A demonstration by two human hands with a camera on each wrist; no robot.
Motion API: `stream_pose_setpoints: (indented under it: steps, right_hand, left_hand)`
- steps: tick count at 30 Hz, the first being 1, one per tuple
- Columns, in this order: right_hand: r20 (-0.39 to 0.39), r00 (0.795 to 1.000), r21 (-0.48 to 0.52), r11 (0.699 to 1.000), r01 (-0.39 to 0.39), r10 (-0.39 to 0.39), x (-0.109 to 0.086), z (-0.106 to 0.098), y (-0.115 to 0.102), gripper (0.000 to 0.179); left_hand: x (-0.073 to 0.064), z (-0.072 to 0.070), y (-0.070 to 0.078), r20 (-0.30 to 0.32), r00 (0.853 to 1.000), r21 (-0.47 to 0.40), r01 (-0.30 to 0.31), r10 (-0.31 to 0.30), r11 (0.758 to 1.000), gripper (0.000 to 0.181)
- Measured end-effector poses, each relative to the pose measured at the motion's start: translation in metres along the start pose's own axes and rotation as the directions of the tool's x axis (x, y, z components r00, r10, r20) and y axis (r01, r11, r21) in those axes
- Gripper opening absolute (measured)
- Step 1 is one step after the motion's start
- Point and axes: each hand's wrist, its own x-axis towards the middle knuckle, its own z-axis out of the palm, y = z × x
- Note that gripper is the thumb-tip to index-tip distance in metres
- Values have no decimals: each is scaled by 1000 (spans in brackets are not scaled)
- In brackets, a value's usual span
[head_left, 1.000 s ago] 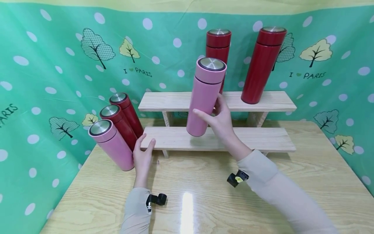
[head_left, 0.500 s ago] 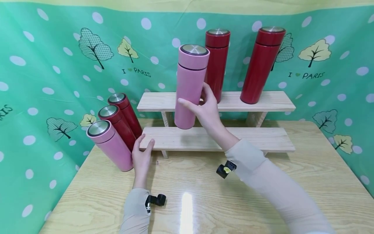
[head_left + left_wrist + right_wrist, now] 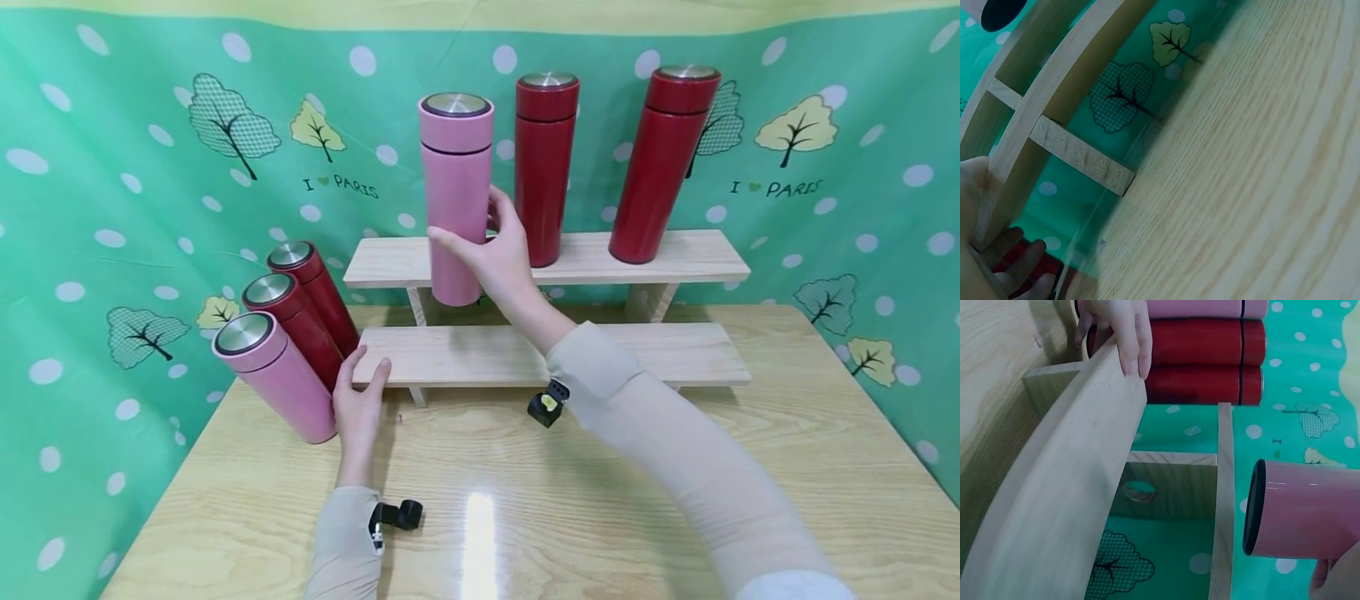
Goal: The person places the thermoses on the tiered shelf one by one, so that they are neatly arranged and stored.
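"How far along?"

"Looks partway, with two red bottles (image 3: 542, 183) already standing on the upper shelf (image 3: 382, 258), at its middle and right."

"And the pink bottle (image 3: 456, 187)?"

"Holds it in the right hand (image 3: 498, 254), with the grip curled round its lower half. Hangs near the left part of the upper shelf, not yet set down, judging by the gap beneath it in the right wrist view."

"Anything in the left hand (image 3: 358, 408)?"

"Pinches the left end of the lower shelf (image 3: 465, 358) in a thumb-and-finger grip, perhaps to steady it."

"Left to do?"

"Seemingly, setting down the held bottle. Then maybe handling three more on the worktop (image 3: 247, 517) at the left: a second pink bottle (image 3: 283, 383) nearest, with a red pair (image 3: 300, 329) just beyond. Cannot tell whether to shelve these too."
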Motion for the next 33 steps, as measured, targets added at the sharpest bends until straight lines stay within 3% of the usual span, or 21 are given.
stream_pose_setpoints:
  steps: [19,33]
  right_hand:
    - [-37,999,-37,999,-13,12,45,12,5,81]
    - [-42,999,-91,996,-20,16,54,25,9,81]
  left_hand:
    - [1,0,-2,6,1000,1,-6,6,1000,57]
    - [1,0,-2,4,1000,-1,-6,6,1000,56]
